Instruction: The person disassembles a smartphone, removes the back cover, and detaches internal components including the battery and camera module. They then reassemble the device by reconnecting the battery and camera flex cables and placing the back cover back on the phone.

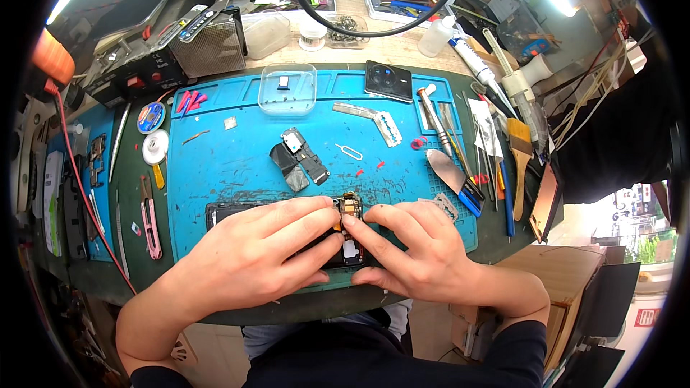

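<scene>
An opened smartphone (351,250) lies sideways at the near edge of the blue work mat, its inner parts bared at the right end. My left hand (269,244) lies across its body, fingertips at the bared part and the fingers closed over it. My right hand (410,244) holds the right end, index fingertip touching the inner parts and thumb at the near edge. Much of the phone is hidden under my hands. Just beyond are a black phone inner cover with a metal plate (298,158) and a SIM eject pin (350,151).
On the blue mat (237,144) are a clear plastic box (287,90), a black phone (389,81) and razor blades (387,129). To the right lie a knife (445,171), screwdriver (435,118) and brush (519,136). Pink tweezers (151,226) and solder spools (154,146) are left.
</scene>
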A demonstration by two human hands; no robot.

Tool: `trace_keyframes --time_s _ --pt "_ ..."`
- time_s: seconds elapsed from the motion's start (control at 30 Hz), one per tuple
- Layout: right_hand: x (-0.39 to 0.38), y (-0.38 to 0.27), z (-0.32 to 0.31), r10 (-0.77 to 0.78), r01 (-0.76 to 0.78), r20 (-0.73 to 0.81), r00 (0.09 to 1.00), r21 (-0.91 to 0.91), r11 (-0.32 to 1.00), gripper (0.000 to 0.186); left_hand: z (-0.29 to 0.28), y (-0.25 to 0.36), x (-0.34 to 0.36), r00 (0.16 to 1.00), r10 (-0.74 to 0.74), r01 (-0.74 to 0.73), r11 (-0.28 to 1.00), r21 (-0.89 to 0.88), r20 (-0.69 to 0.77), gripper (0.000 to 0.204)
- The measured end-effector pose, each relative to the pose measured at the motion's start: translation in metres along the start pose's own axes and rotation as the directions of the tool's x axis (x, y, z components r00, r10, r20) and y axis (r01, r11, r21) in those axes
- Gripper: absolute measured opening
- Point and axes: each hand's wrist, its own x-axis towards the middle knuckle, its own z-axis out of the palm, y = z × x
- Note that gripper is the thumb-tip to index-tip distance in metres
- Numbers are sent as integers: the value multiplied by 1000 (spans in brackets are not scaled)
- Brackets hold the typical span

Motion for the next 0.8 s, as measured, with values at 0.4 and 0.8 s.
trace_keyframes --time_s 0.4,0.8 --pt "-1 3 4 -8 10 -65 998 35 999 63 2 0 0 1000 -15 15 1000 -14 -6 46" --pt "-1 30 3 -77 81 -50 996 89 993 47 3 -1 4 1000 -16 16 1000 -26 16 49"
